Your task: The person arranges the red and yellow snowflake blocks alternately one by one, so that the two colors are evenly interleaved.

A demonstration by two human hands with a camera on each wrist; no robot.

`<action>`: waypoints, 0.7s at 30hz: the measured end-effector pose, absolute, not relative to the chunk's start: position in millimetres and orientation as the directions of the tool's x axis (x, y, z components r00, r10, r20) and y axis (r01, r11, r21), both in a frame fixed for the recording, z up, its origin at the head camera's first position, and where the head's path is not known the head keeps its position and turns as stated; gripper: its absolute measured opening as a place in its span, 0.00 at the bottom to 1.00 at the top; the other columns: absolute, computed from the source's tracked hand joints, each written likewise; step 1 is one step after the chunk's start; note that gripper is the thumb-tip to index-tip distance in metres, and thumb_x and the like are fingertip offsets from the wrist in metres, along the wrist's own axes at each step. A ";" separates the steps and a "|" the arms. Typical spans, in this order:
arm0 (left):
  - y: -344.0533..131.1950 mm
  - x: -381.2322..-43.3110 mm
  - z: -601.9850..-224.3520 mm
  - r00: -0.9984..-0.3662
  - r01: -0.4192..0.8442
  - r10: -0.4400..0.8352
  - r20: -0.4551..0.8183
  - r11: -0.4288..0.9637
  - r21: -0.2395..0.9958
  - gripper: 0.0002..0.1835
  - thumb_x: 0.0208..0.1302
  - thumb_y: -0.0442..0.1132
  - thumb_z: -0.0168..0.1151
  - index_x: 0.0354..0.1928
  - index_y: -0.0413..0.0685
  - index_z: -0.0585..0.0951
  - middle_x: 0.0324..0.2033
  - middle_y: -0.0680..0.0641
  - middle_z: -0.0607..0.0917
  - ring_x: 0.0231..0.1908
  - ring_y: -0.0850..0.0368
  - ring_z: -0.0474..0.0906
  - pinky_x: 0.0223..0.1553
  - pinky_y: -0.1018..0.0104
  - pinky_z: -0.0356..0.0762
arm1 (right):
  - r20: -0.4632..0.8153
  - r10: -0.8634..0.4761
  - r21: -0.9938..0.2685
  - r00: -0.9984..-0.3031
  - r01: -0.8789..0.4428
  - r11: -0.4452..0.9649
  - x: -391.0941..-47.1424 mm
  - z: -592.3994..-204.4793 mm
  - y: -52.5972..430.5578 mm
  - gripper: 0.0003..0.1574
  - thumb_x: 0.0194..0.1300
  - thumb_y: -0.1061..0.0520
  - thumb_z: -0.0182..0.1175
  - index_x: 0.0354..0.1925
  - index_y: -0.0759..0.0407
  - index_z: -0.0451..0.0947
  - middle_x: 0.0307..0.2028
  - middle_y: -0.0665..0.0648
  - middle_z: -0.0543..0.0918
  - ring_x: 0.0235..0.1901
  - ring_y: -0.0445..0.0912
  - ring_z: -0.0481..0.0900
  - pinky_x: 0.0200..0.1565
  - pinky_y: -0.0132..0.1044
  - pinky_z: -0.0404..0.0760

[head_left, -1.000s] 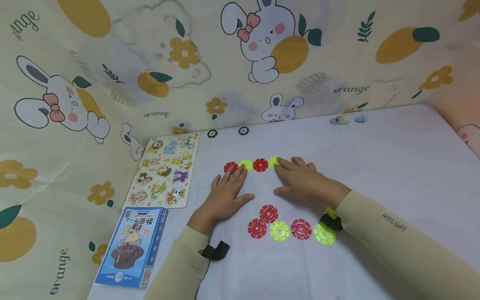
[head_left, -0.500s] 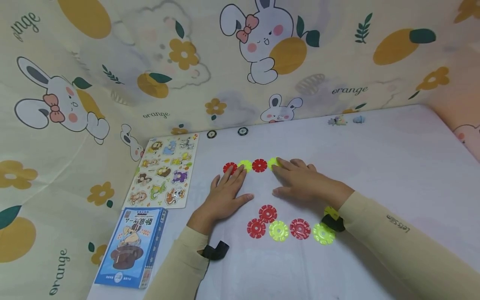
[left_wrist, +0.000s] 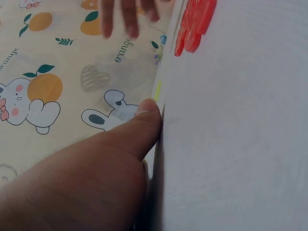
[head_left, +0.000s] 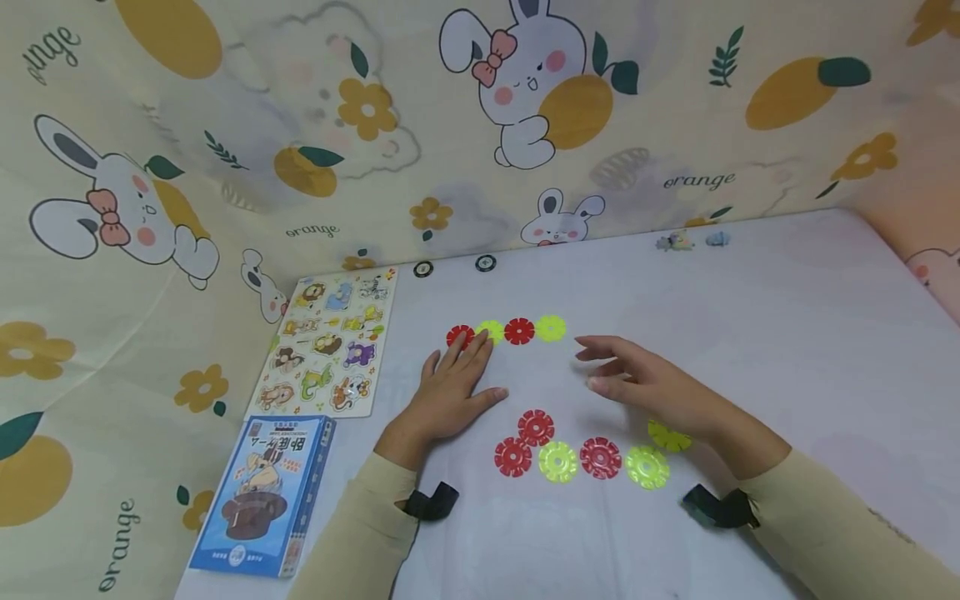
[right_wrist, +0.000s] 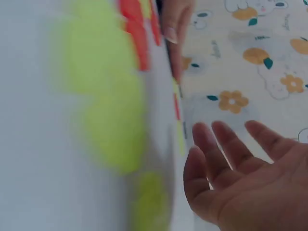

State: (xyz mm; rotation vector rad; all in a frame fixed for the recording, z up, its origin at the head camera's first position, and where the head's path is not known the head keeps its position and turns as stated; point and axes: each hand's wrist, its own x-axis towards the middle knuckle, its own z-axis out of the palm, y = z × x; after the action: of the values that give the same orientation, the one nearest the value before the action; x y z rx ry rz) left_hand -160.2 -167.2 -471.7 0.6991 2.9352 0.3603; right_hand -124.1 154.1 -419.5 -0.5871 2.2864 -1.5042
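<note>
A row of red and yellow-green snowflake discs lies across the middle of the table in the head view, ending at right with a yellow-green disc (head_left: 551, 328). My left hand (head_left: 450, 400) rests flat, its fingertips on the row's left red disc (head_left: 459, 336) and the yellow-green one beside it. To the right of the row, my right hand (head_left: 652, 387) hovers with loosely bent fingers and holds nothing. Nearer me are several loose discs, among them a red disc (head_left: 600, 458) and a yellow-green disc (head_left: 647, 467). The right hand partly covers another yellow-green disc (head_left: 670, 438). Discs look blurred in the right wrist view.
At left lie an animal sticker board (head_left: 326, 342) and a blue game box (head_left: 262, 496). Two dark round chips, one a black chip (head_left: 486, 263), sit by the back wall. Small figures (head_left: 678, 241) stand at the back right.
My right hand has come off the row's right yellow-green disc and drawn back to the right, uncovering that disc. The left hand stays where it was.
</note>
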 end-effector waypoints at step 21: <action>-168.3 -160.1 -473.0 -0.884 0.443 0.466 -0.033 0.859 0.258 0.45 0.63 0.74 0.38 0.76 0.59 0.48 0.74 0.58 0.43 0.72 0.52 0.32 0.66 0.40 0.32 | -0.114 -0.521 -0.730 -0.846 -0.284 0.622 -82.2 -437.4 147.2 0.21 0.47 0.48 0.76 0.37 0.38 0.74 0.37 0.39 0.76 0.43 0.42 0.72 0.41 0.35 0.79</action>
State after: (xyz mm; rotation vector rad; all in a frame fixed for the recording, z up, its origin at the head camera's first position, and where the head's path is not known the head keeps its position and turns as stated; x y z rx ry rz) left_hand -160.1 -168.3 -473.0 0.7198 2.9378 0.3734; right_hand -82.2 147.2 -437.4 -0.6485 2.5325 -1.0604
